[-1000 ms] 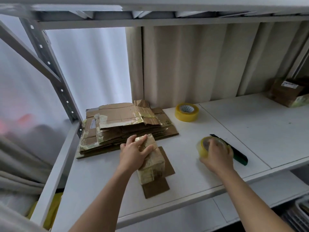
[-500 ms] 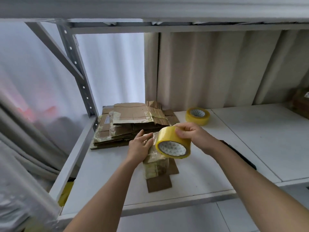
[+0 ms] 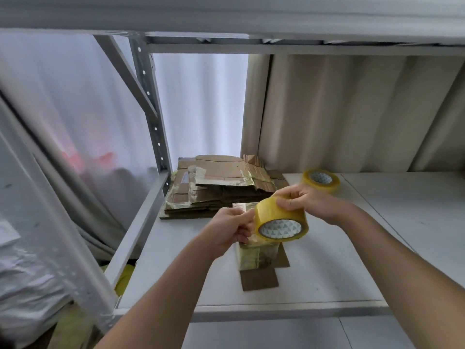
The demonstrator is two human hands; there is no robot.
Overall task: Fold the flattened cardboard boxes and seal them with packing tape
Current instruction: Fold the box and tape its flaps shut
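My right hand [image 3: 305, 201] grips a yellow roll of packing tape [image 3: 279, 220] by its upper rim and holds it in the air over the shelf. Just left of the roll, my left hand [image 3: 230, 229] pinches what looks like the loose clear end of the tape. Under both hands stands a small folded cardboard box [image 3: 258, 255], wrapped in old tape, with its brown flaps spread flat on the white shelf [image 3: 334, 273]. A stack of flattened cardboard boxes [image 3: 219, 187] lies behind it at the back left.
A second yellow tape roll [image 3: 320, 180] lies flat at the back, right of the stack. A grey perforated upright [image 3: 151, 117] and brace stand at the shelf's left end. A beige curtain hangs behind, another shelf board runs overhead, and the front edge lies just below the box.
My right hand lifted the tape roll from the shelf's right side and brought it over the small box. My left hand left the box top and took hold at the roll's edge.
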